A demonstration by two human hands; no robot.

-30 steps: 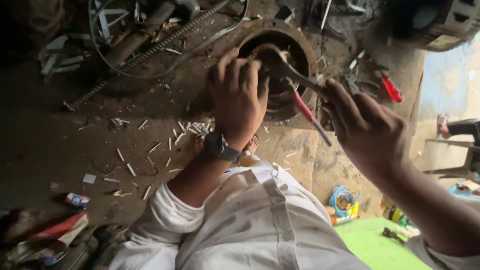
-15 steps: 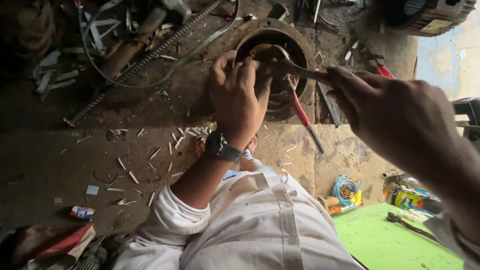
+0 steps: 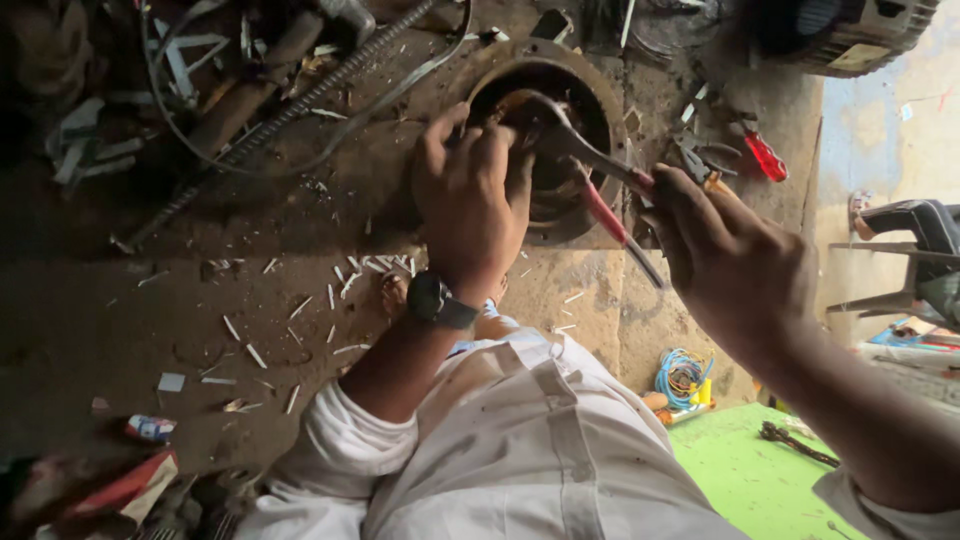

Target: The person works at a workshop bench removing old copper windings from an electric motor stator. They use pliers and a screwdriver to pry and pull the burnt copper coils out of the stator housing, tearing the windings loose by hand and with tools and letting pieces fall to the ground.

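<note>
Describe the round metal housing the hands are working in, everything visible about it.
The round, rusty-brown metal housing lies flat on the dirty concrete floor, its open side up. It has a thick flanged rim and a dark hollow middle. The left hand rests on its near edge, fingers inside. A curved grey metal tool, held by the right hand, reaches into the opening.

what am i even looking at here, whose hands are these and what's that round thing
The one picture comes from a camera worn on a person's head, looking down at their own two hands and white clothing. The left hand, wearing a dark wristwatch, rests on a rusty round metal housing on a dirty floor. The right hand has a grip on a curved metal tool reaching into it, together with a red-handled tool. Small pale scraps and metal rods lie around.
</note>
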